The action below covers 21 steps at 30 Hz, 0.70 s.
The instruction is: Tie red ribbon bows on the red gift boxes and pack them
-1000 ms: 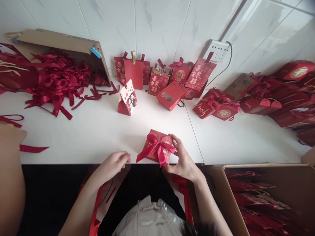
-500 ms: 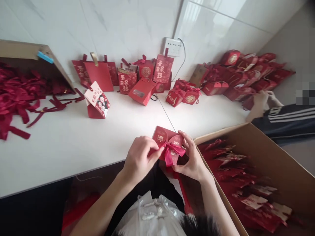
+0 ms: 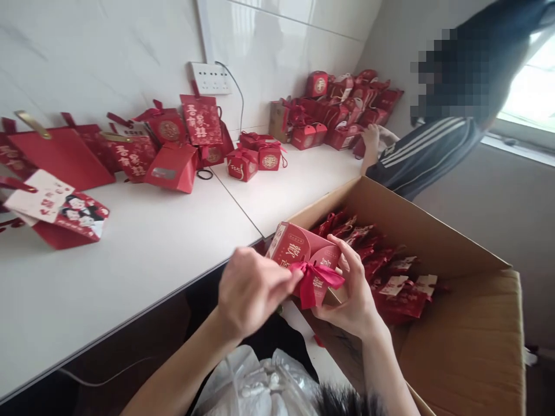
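Observation:
I hold a small red gift box (image 3: 299, 247) with a red ribbon bow (image 3: 318, 278) in the air, off the edge of the white table (image 3: 143, 254). My right hand (image 3: 353, 294) cups the box from the right and underneath, fingers wrapped round it. My left hand (image 3: 254, 289) is closed in a pinch on the left side of the bow. The box hangs just over the near rim of a large cardboard carton (image 3: 459, 341) that holds several finished red boxes (image 3: 390, 271).
Red gift bags and boxes (image 3: 173, 150) stand along the tiled wall, with more piled at the far end (image 3: 342, 110). A printed red bag (image 3: 60, 211) lies at left. Another person in striped dark clothes (image 3: 429, 150) leans on the table at the right. A wall socket (image 3: 210, 78) is above.
The view has swung right. I lifted the box off the table toward the carton, and my left hand came over and pinched the bow.

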Available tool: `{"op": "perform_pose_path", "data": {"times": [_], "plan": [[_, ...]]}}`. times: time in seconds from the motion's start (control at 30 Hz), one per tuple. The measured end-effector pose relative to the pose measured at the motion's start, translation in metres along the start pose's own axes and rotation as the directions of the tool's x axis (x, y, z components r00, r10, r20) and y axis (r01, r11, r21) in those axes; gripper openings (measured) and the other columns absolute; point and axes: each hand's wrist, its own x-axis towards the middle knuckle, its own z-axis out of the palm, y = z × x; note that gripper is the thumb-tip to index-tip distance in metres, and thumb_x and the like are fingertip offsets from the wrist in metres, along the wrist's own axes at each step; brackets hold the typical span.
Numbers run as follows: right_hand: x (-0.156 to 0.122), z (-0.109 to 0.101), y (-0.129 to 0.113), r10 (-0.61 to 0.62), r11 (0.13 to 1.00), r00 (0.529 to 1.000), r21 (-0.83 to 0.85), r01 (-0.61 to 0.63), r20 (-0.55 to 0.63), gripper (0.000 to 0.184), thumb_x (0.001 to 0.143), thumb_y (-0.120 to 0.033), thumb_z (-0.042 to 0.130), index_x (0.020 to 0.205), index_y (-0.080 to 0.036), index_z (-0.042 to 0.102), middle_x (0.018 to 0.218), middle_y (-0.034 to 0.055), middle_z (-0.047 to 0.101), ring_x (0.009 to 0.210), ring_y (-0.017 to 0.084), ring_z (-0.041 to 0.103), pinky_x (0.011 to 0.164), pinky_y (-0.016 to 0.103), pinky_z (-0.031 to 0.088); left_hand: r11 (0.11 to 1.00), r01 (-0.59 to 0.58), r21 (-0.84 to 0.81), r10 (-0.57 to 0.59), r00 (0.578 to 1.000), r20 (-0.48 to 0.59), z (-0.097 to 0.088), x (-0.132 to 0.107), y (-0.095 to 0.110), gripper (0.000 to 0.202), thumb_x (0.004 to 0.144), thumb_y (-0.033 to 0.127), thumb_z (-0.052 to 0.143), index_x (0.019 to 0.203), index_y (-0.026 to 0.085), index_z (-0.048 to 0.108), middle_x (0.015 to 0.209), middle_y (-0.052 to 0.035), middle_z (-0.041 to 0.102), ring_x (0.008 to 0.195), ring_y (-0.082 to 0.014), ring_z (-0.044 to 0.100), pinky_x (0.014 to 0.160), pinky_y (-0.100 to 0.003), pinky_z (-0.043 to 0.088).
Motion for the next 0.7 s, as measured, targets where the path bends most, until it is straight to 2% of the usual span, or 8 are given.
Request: {"op": "perform_pose_path", "data": {"times": [0.07, 0.13, 0.2, 0.3, 0.4, 0.53, 0.63, 0.7], "plan": [[-0.011, -0.011, -0.001, 0.016, 0.995, 0.998, -0.097, -0.022, -0.055, 0.093, 0.064, -0.015, 0.071, 0.141, -0.033, 0.023, 0.144, 0.0103, 0.032, 0.132, 0.033, 0.035, 0.095, 0.051, 0.049, 0.966, 0.259, 0.003, -0.259, 0.966, -0.001, 0.012, 0.008, -0.012, 0.010, 0.083, 0.022, 0.062, 0.078, 0.021, 0.053, 0.064, 0.0039, 0.060, 0.056, -0.0097, 0.054, 0.061, -0.024, 0.046], [-0.024, -0.020, -0.001, 0.111, 0.985, 0.983, -0.116, -0.128, -0.143, 0.090, 0.063, -0.017, 0.073, 0.139, -0.032, 0.028, 0.141, 0.0109, 0.036, 0.129, 0.033, 0.040, 0.091, 0.048, 0.052, 0.878, 0.479, -0.007, -0.477, 0.876, 0.076, 0.028, 0.016, -0.025, 0.014, 0.084, 0.029, 0.059, 0.074, 0.021, 0.053, 0.066, 0.0037, 0.060, 0.057, -0.0100, 0.054, 0.060, -0.023, 0.045], [-0.038, -0.029, 0.000, 0.289, 0.956, 0.924, 0.027, -0.292, -0.250, 0.083, 0.065, -0.022, 0.073, 0.136, -0.031, 0.033, 0.137, 0.0114, 0.041, 0.120, 0.030, 0.050, 0.086, 0.043, 0.055, 0.830, 0.557, -0.025, -0.540, 0.815, 0.210, 0.049, 0.020, -0.035, 0.016, 0.084, 0.032, 0.057, 0.073, 0.021, 0.053, 0.068, 0.0032, 0.061, 0.062, -0.0116, 0.057, 0.062, -0.023, 0.046], [-0.059, -0.044, 0.003, 0.558, 0.808, 0.769, 0.413, -0.420, -0.311, 0.059, 0.073, -0.039, 0.066, 0.127, -0.028, 0.043, 0.122, 0.0112, 0.058, 0.100, 0.026, 0.064, 0.075, 0.039, 0.059, 0.897, 0.432, -0.089, -0.371, 0.848, 0.379, 0.088, 0.015, -0.035, 0.014, 0.086, 0.032, 0.050, 0.082, 0.020, 0.057, 0.083, -0.0010, 0.066, 0.083, -0.0173, 0.061, 0.080, -0.030, 0.045], [-0.075, -0.060, 0.007, 0.716, 0.610, 0.661, 0.662, -0.436, -0.225, 0.047, 0.081, -0.058, 0.046, 0.108, -0.021, 0.059, 0.094, 0.0113, 0.070, 0.083, 0.027, 0.069, 0.062, 0.039, 0.060, 0.957, 0.245, -0.158, -0.134, 0.852, 0.506, 0.125, -0.003, -0.023, 0.020, 0.088, 0.029, 0.043, 0.092, 0.019, 0.060, 0.096, -0.0055, 0.068, 0.097, -0.0221, 0.060, 0.090, -0.039, 0.039], [-0.082, -0.073, 0.009, 0.778, 0.481, 0.610, 0.765, -0.427, -0.149, 0.048, 0.081, -0.060, 0.041, 0.089, -0.020, 0.066, 0.084, 0.0106, 0.072, 0.085, 0.027, 0.069, 0.063, 0.038, 0.060, 0.997, 0.055, -0.054, -0.011, 0.798, 0.602, 0.152, -0.028, -0.014, 0.030, 0.087, 0.024, 0.039, 0.067, 0.018, 0.061, 0.070, -0.0063, 0.068, 0.071, -0.0220, 0.061, 0.082, -0.043, 0.039], [-0.080, -0.075, 0.009, 0.804, 0.408, 0.585, 0.813, -0.416, -0.104, 0.047, 0.081, -0.059, 0.042, 0.091, -0.021, 0.066, 0.095, 0.0106, 0.071, 0.093, 0.027, 0.067, 0.071, 0.042, 0.060, 1.000, 0.012, 0.000, -0.010, 0.807, 0.591, 0.155, -0.036, -0.017, 0.032, 0.087, 0.022, 0.038, 0.064, 0.019, 0.060, 0.065, -0.0051, 0.066, 0.064, -0.0191, 0.059, 0.074, -0.038, 0.038], [-0.083, -0.077, 0.007, 0.797, 0.442, 0.594, 0.779, -0.445, -0.113, 0.048, 0.083, -0.059, 0.039, 0.098, -0.021, 0.064, 0.099, 0.0111, 0.070, 0.094, 0.028, 0.067, 0.073, 0.044, 0.059, 1.000, -0.009, 0.011, 0.001, 0.817, 0.577, 0.153, -0.038, -0.019, 0.032, 0.087, 0.022, 0.037, 0.065, 0.019, 0.060, 0.066, -0.0046, 0.066, 0.064, -0.0183, 0.058, 0.073, -0.037, 0.037]]}}
